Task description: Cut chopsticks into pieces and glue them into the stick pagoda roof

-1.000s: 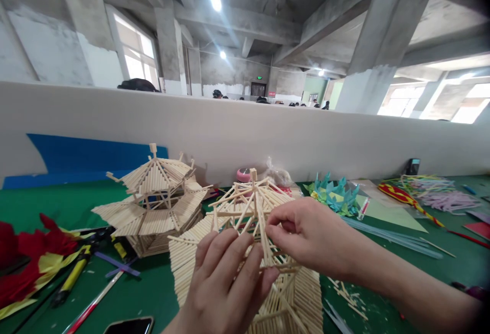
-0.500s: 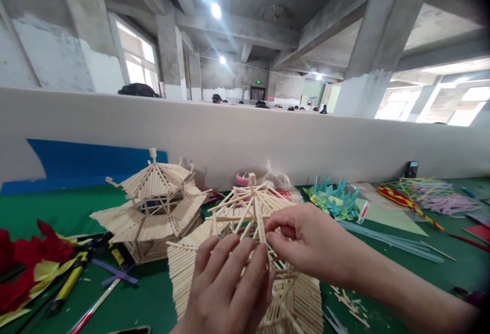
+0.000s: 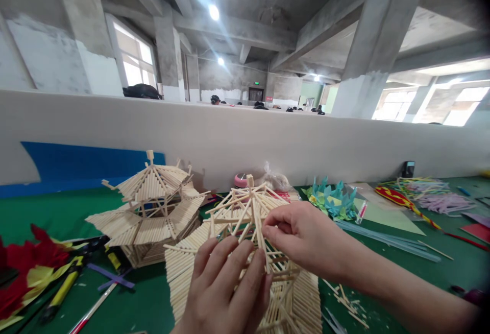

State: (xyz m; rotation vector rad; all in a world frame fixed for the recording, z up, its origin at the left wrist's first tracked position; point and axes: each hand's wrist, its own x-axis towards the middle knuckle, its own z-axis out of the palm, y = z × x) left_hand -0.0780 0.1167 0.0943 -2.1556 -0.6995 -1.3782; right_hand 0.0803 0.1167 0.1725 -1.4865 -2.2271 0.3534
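Note:
A pavilion model [image 3: 184, 278] built of thin wooden sticks stands in front of me, its upper roof partly open framing around a short centre post. My left hand [image 3: 229, 278] is closed over the near side of the roof frame, fingers bent together at the lower end of a sloping rib; its thumb is hidden. From the right, my right hand [image 3: 302, 232] pinches at that same wooden stick [image 3: 256, 219] higher up, thumb and forefinger pressed against it. The fingertips cover the exact contact. A second stick pavilion [image 3: 153, 227], with fully covered roofs, stands to the left.
Scissors [image 3: 334, 321] and broken stick bits [image 3: 350, 306] lie at the right front. Behind are a blue paper flower [image 3: 333, 198], translucent glue sticks [image 3: 390, 242] and coloured strips [image 3: 440, 196]. Red and yellow petals [image 3: 34, 257] and a yellow cutter [image 3: 66, 288] lie left. A white partition [image 3: 344, 142] stands behind.
The view has shifted slightly, so everything sits a little further left. Both hands keep nearly the same place on the model, the right fingertips still at the rib.

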